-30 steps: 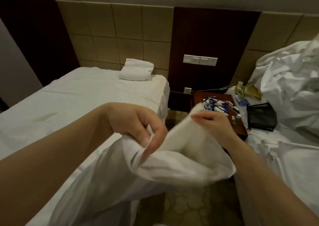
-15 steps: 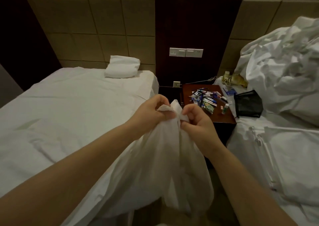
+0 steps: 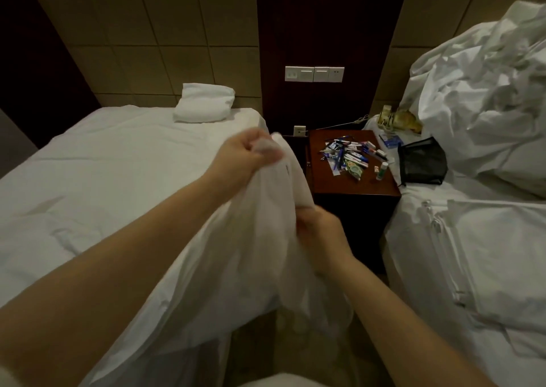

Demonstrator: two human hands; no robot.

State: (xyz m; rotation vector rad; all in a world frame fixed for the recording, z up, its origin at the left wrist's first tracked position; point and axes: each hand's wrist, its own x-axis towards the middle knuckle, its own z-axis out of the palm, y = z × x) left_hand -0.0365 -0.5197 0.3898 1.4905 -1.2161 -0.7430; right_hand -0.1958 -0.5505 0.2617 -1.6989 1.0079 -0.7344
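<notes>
The left hand grips the bunched top of a white sheet over the left bed's right edge. The right hand clutches the same sheet lower down. Between the 2 beds, a nightstand carries scattered pens near its back edge. A black mesh pouch lies just beside its right edge.

Left of frame, a made bed carried a folded towel and the draped white cloth. The centre nightstand bore scattered pens (a small bottle too); the right bed held crumpled linen and a black pouch.
</notes>
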